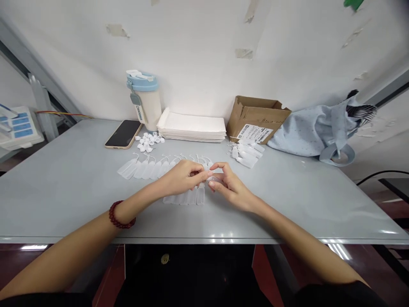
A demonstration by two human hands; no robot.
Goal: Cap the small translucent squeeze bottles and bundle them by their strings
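Over the middle of the table, my left hand (185, 175) pinches with thumb and forefinger at a small translucent white plastic tag, mostly hidden by the fingers. My right hand (233, 187) meets it from the right, its fingers curled around the other side of that piece. Behind and left of my left hand lies a row of translucent tags (148, 169) with thin looped strings. A second row of tags (188, 197) lies nearer to me, partly under my left hand. Small white plastic pieces (148, 140) are heaped at the back left. More tags (247, 152) lie piled at the back right.
Along the wall stand a cream tumbler with a blue lid (147, 100), a stack of white envelope-like sheets (193, 127) and an open cardboard box (257, 119). A phone (124, 134) lies left of the tumbler. A light blue cloth bag (309, 130) rests at the right.
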